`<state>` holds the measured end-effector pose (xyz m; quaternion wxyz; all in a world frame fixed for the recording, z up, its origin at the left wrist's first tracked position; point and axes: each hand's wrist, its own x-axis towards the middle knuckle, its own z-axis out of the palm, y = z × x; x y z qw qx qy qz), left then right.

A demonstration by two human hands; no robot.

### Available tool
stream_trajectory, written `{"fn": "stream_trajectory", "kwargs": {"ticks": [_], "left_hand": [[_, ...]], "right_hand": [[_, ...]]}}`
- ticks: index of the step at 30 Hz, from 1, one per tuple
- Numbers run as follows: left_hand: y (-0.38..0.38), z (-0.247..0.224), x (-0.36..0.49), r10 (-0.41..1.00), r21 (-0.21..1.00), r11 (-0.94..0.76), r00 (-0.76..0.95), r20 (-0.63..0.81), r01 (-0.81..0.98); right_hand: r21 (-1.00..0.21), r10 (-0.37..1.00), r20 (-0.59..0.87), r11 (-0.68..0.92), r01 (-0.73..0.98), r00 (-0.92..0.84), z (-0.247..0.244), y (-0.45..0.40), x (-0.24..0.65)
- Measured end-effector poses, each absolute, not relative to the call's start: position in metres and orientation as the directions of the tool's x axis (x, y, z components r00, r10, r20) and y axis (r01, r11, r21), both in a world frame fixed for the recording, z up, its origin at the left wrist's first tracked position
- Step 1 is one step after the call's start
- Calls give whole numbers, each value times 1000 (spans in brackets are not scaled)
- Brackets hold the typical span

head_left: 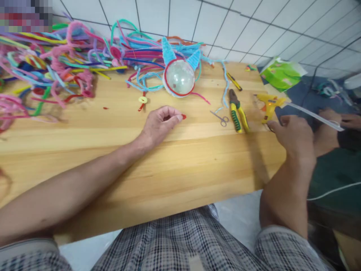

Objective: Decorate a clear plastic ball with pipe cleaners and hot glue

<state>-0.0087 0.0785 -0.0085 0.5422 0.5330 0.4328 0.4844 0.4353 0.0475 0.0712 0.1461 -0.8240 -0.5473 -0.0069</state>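
Note:
Between thumb and fingertips, my left hand [162,124] pinches a small red piece [184,117] over the middle of the wooden table [180,169]. At the table's right edge, my right hand [295,131] is curled beside the handle of a yellow glue gun [269,105]; its fingers are partly hidden, and a long clear glue stick [313,114] sticks out of the gun's back. Just beyond my left hand lies a clear round dome [180,78] with a red rim and two fuzzy blue ears [168,52].
Pliers [238,113], small scissors [222,119] and a yellow cutter [234,82] lie right of centre. Colourful pipe cleaners [56,71] pile up at the back left. A green packet [282,73] sits at the back right. Another person's arm [328,131] shows at the right.

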Motion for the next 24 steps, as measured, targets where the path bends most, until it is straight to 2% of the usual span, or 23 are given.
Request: {"fn": "stream_trajectory", "kwargs": {"ticks": [2,5,8,10,12,14,17,20,24], "left_hand": [[78,-8,-8,986,997,-30,160,41,-72],[77,-7,-8,985,997,-30,164,43,-78],[77,-5,-9,986,995,-37,162,51,-93],[77,-4,-9,987,994,-32,156,48,-103],[78,-3,-10,988,994,-18,153,35,-112],[78,-3,-11,988,993,-1,154,19,-115],[79,0,-12,988,993,23,152,-5,-116],[78,2,-12,989,989,50,144,-31,-137],[75,3,-10,989,986,43,148,-19,-160]], "right_hand": [[-320,881,265,-304,897,393,82,30,403],[-490,924,264,-119,864,277,99,19,339],[-733,993,-3,78,676,-117,113,21,285],[-856,856,-274,-9,517,-438,120,24,259],[-890,691,-384,-102,444,-612,121,28,240],[-902,755,-342,-97,421,-559,115,34,226],[-911,954,-82,45,411,-287,88,49,212],[-910,983,49,117,398,-178,52,66,206],[-922,972,141,198,334,-186,19,73,205]]}}
